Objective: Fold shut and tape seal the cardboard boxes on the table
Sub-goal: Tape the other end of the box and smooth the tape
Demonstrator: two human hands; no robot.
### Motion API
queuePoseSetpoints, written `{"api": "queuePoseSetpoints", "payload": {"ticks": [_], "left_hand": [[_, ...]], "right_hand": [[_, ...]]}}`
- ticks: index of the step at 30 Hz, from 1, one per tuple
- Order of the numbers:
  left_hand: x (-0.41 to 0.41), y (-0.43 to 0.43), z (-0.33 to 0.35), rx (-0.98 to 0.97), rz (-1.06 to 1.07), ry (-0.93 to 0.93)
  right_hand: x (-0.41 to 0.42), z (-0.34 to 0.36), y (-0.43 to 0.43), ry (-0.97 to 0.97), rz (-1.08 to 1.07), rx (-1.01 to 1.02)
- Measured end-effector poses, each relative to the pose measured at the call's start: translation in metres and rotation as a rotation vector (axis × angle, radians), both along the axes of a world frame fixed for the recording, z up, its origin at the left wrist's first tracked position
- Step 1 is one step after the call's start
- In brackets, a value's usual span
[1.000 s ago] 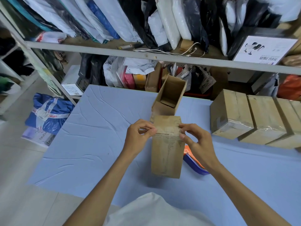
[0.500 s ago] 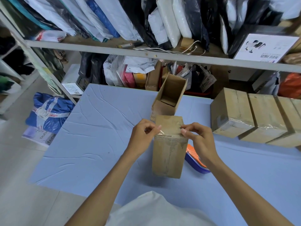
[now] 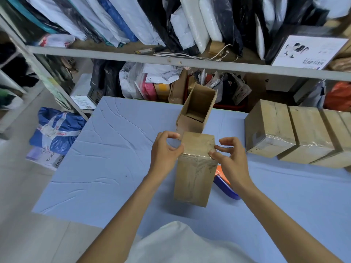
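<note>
Now — left hand [image 3: 165, 150] | right hand [image 3: 233, 160] | both pinch upright box [image 3: 193, 179] top edges

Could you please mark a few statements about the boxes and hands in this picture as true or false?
1. The front box stands upright with its top folded shut. True.
2. The back box is shut too. False: its top is open.
3. The left hand and right hand are at opposite top edges of the front box. True.
4. A row of taped boxes lies left of the hands. False: it lies to their right.
</note>
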State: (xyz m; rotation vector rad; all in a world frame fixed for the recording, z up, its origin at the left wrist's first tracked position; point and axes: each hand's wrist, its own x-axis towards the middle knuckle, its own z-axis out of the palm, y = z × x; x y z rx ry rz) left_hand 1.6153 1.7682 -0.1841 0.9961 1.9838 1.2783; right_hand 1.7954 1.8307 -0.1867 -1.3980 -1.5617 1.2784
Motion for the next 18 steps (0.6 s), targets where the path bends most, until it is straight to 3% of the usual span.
{"api": "queuePoseSetpoints", "payload": {"ticks": [5,10,16,18], "left_hand": [[0.010,0.003,0.002,-0.092,-0.037,0.001],[0.021,0.004,0.000,-0.092,0.012,-0.068],[0.011,0.008,0.003,-0.142,0.122,-0.398],[0.013,0.011,0.003,-0.135,0.131,-0.415]], "right_hand": [[-0.011,0.001,-0.002,-0.048,-0.059,-0.245],[-0.026,0.009,-0.009,-0.010,-0.023,-0.314],[-0.013,0.025,0.017,0.138,-0.085,-0.546],[-0.011,0.027,0.019,0.139,-0.068,-0.569]]}}
